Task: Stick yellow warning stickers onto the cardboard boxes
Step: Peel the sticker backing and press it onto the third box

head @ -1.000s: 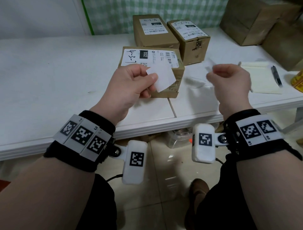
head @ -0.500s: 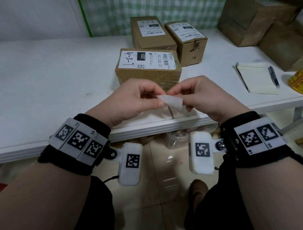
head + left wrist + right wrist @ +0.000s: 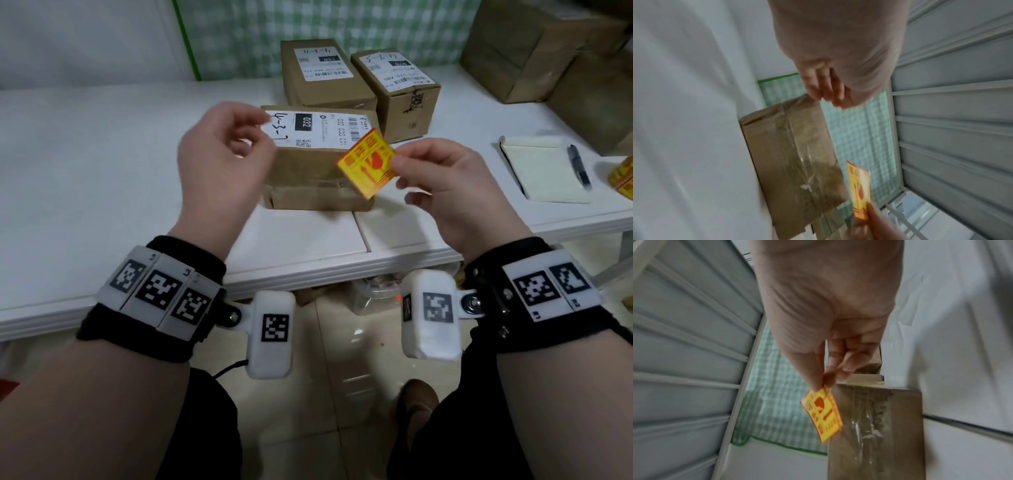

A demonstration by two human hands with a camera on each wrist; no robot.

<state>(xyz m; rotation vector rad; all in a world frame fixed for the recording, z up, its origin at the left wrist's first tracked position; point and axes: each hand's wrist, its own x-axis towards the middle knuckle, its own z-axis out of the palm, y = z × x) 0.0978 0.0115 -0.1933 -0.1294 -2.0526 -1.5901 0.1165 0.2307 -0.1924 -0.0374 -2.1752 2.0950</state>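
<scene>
My right hand (image 3: pixel 397 168) pinches a yellow warning sticker (image 3: pixel 368 164) by one corner, red print facing me, in the air in front of the nearest cardboard box (image 3: pixel 308 178). That box lies on the white table (image 3: pixel 85 171) and carries a white shipping label on top. The right wrist view shows the sticker (image 3: pixel 823 413) hanging from thumb and fingers beside the box (image 3: pixel 875 426). My left hand (image 3: pixel 253 137) hovers blurred over the box's left end, fingers loosely curled, with nothing seen in it. In the left wrist view its fingers (image 3: pixel 828 94) sit above the box (image 3: pixel 793 154), with the sticker (image 3: pixel 859 186) lower right.
Two more labelled boxes (image 3: pixel 322 78) (image 3: pixel 400 89) stand behind the near one. Larger cartons (image 3: pixel 534 44) fill the back right corner. A notepad (image 3: pixel 544 168) with a pen (image 3: pixel 579 164) lies at the right, and a yellow sticker roll (image 3: pixel 623 178) shows at the right edge.
Both hands pinched the white-backed piece together half a second ago. Now the right hand alone holds the sticker, yellow face showing, and the left hand has lifted away up and left.
</scene>
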